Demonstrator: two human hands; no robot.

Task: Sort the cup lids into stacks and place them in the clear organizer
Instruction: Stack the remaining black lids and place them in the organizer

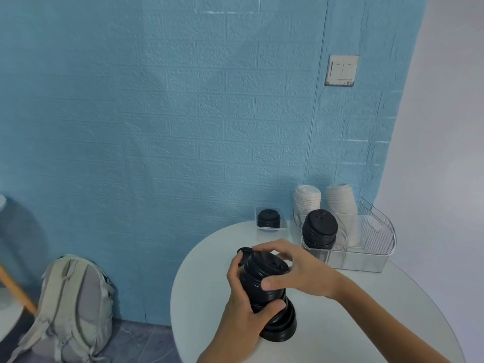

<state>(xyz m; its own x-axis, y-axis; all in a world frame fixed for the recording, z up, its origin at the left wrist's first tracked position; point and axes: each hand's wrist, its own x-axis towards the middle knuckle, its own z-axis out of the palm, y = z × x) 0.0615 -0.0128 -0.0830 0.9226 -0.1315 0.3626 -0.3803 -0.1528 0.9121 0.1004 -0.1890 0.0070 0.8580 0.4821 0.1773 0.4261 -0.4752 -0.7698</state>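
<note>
You hold a tall stack of black cup lids [264, 286] with both hands over a round white table [366, 323], the stack leaning left toward its top while its base rests on the tabletop. Your left hand [242, 307] wraps the stack's lower middle, thumb across the front and fingers curled round the far side. Your right hand [301, 268] grips the upper part from the right, thumb pressed against the front and fingertips curled over the top lid. One loose black lid [243, 254] shows just behind the stack, partly hidden by your fingers.

At the back of the table, against the blue brick-textured wall [157, 113], stands the clear organizer [366, 258]. A shorter stack of black lids [320, 227] sits in its front left compartment, tilted slightly; two stacks of white lids [307, 203] rise behind it, the right one leaning. To the organizer's left, apart from it, a small clear tray [269, 226] carries another short pile of black lids [268, 218].

A double light switch [341, 70] is mounted on the wall above. On the floor at left, a grey backpack [73, 307] leans against the wall.
</note>
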